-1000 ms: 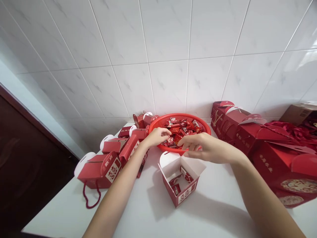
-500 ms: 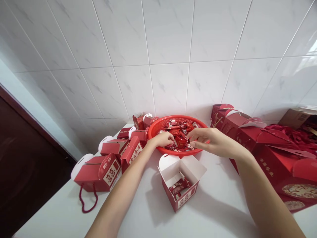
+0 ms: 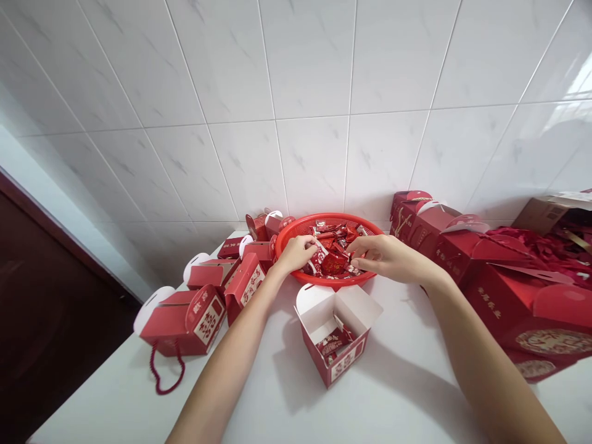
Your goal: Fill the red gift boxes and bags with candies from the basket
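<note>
A red plastic basket (image 3: 340, 282) full of wrapped candies (image 3: 333, 265) stands against the wall. My left hand (image 3: 296, 253) is at its left side, thumb and fingers closed on a red-and-white candy packet (image 3: 317, 258). Over the basket's right side, my right hand (image 3: 383, 256) has its fingers curved and the thumb apart, tips close to the candies; nothing clearly shows between them. In front of the basket sits a small red gift box (image 3: 316, 354), white inside with its flaps up. Several red packets (image 3: 335, 340) lie in it.
Several small red gift boxes (image 3: 178, 317), some with rope handles, stand to the left on the white table (image 3: 259, 394). Larger red boxes (image 3: 499, 302) line the right side, near a brown carton (image 3: 539, 216) and crumpled red material (image 3: 522, 243). A tiled wall (image 3: 314, 154) rises behind.
My left hand has lifted slightly out of the candies, and the packet in its fingers now shows more. My right hand has shifted slightly left, still over the basket.
</note>
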A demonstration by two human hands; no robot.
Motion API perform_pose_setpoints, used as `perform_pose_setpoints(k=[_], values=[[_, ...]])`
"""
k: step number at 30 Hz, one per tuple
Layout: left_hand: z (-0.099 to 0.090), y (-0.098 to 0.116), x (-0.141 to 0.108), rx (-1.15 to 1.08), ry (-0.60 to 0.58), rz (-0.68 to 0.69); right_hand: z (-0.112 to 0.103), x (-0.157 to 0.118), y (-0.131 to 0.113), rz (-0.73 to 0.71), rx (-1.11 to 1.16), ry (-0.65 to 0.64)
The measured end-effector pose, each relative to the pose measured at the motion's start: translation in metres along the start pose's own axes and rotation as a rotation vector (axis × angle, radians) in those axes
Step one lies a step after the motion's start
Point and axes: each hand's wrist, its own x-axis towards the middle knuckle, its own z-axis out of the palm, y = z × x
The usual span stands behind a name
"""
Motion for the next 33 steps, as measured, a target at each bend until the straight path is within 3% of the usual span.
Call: perform_pose_setpoints(k=[2, 4, 7, 10, 12, 16, 22, 25, 33], values=[[0.000, 0.001, 0.001, 0.054, -0.015, -0.004, -0.001, 0.000, 0.000, 0.021, -0.011, 0.019], [0.001, 0.005, 0.004, 0.164, -0.095, 0.075, 0.000, 0.000, 0.001, 0.031, -0.029, 0.036], [0.009, 0.013, 0.014, 0.253, -0.382, 0.253, 0.003, 0.004, 0.005, 0.031, -0.083, 0.058], [0.020, 0.020, 0.022, 0.184, -0.707, 0.198, 0.006, 0.008, 0.011, 0.030, -0.090, 0.055], [0.026, 0.022, 0.024, 0.154, -0.751, 0.140, 0.007, 0.010, 0.014, 0.026, -0.070, 0.046], [0.028, 0.020, 0.019, 0.122, -0.642, 0.150, 0.009, 0.012, 0.018, 0.032, -0.069, 0.049], [0.020, 0.019, 0.016, -0.298, -0.262, 0.201, 0.009, 0.015, 0.019, 0.038, -0.089, 0.085], [0.017, 0.019, 0.016, -0.409, -0.190, 0.191, 0.009, 0.015, 0.019, 0.063, -0.089, 0.097], [0.013, 0.026, 0.012, -0.345, -0.095, 0.133, 0.005, 0.009, 0.013, 0.062, -0.093, 0.100]])
